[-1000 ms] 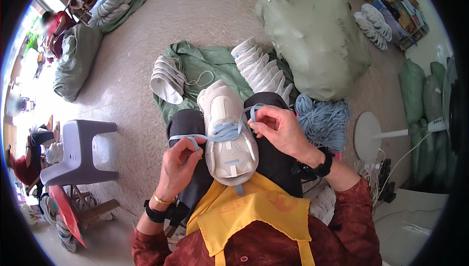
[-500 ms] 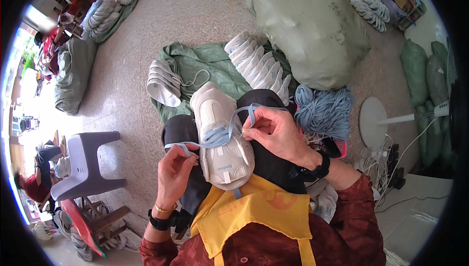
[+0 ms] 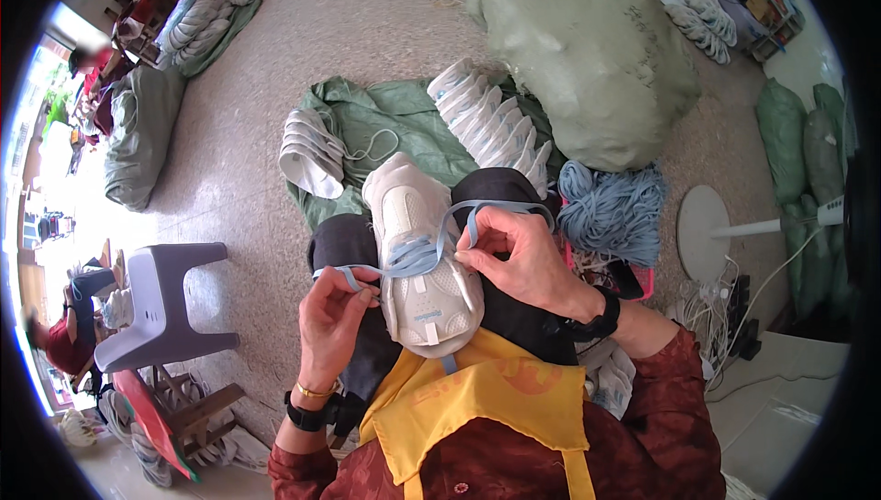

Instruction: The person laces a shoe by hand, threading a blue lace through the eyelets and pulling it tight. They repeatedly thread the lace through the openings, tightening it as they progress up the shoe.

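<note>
A white shoe upper (image 3: 433, 303) rests between my knees, its toe end pointing away from me. Blue lace (image 3: 415, 258) crosses its middle in several rows. My left hand (image 3: 335, 321) pinches one end of the lace just left of the upper. On the other side, my right hand (image 3: 521, 260) is closed, thumb and finger together at the upper's right edge, with the lace looped over its fingers. Whatever sits right at the right fingertips is too small to make out. A yellow apron (image 3: 477, 390) lies across my lap under the heel end.
Stacked white uppers (image 3: 491, 124) and a smaller stack (image 3: 310, 156) lie on a green sheet (image 3: 395, 115). A bundle of blue laces (image 3: 613, 211) fills a pink basket (image 3: 649, 282) at right. Nearby stand a big green sack (image 3: 587, 60), a fan (image 3: 705, 234) and a grey stool (image 3: 170, 307).
The view has shifted slightly. Both hands keep their grip on the lace, and the lace loop by my right hand has spread a little wider to the right.
</note>
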Demonstrator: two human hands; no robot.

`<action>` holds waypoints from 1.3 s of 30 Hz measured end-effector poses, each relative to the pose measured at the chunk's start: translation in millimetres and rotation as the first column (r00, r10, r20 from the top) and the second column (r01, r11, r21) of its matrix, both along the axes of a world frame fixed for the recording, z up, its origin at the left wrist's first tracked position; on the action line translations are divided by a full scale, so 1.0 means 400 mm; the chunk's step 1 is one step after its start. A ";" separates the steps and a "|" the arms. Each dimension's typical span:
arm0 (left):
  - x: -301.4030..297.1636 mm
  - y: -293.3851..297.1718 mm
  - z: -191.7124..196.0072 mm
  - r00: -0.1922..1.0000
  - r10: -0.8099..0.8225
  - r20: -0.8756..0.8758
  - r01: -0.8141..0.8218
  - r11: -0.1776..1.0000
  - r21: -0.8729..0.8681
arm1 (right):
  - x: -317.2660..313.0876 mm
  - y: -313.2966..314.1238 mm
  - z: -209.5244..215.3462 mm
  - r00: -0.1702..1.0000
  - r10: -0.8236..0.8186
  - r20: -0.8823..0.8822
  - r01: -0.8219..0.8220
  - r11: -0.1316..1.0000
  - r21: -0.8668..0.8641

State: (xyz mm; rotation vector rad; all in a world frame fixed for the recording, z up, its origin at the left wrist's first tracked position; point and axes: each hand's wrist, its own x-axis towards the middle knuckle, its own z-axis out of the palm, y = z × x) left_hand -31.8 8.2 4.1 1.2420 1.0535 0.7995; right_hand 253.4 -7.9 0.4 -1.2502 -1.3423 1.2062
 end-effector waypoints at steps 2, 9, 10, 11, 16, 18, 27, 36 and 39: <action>0.003 0.002 0.003 1.000 0.019 0.008 -0.019 1.000 -0.007 | -0.008 0.004 -0.001 0.999 0.027 0.021 -0.028 0.999 0.018; 0.013 0.004 -0.010 0.979 0.099 0.178 -0.087 0.993 -0.074 | -0.012 0.003 -0.021 1.000 -0.010 -0.021 0.009 0.998 -0.066; 0.012 0.002 -0.014 0.969 0.104 0.224 -0.084 0.992 -0.095 | -0.014 0.005 -0.024 0.999 -0.032 0.000 0.032 0.997 -0.066; 0.016 0.003 -0.015 0.964 0.105 0.245 -0.082 0.991 -0.102 | -0.012 0.004 -0.027 0.998 -0.060 0.020 0.061 0.996 -0.064; 0.026 0.003 -0.043 0.926 0.098 0.364 -0.059 0.991 -0.117 | -0.014 0.002 -0.026 0.998 -0.046 0.048 0.049 0.997 -0.059; 0.025 0.005 -0.051 0.918 0.091 0.386 -0.052 0.992 -0.113 | -0.019 0.000 -0.018 0.996 -0.078 0.040 0.080 0.994 -0.069; 0.041 0.001 -0.065 0.938 0.087 0.336 -0.076 0.996 -0.046 | -0.019 -0.006 -0.022 0.993 -0.072 0.094 0.077 0.996 -0.048; 0.048 -0.007 -0.063 0.998 0.047 -0.030 -0.041 0.985 0.168 | -0.019 -0.015 -0.013 0.974 -0.093 0.207 0.087 0.995 0.040; 0.049 -0.010 -0.060 0.994 0.088 -0.071 -0.077 0.986 0.149 | -0.025 -0.011 0.009 0.941 -0.102 0.322 0.041 0.981 0.189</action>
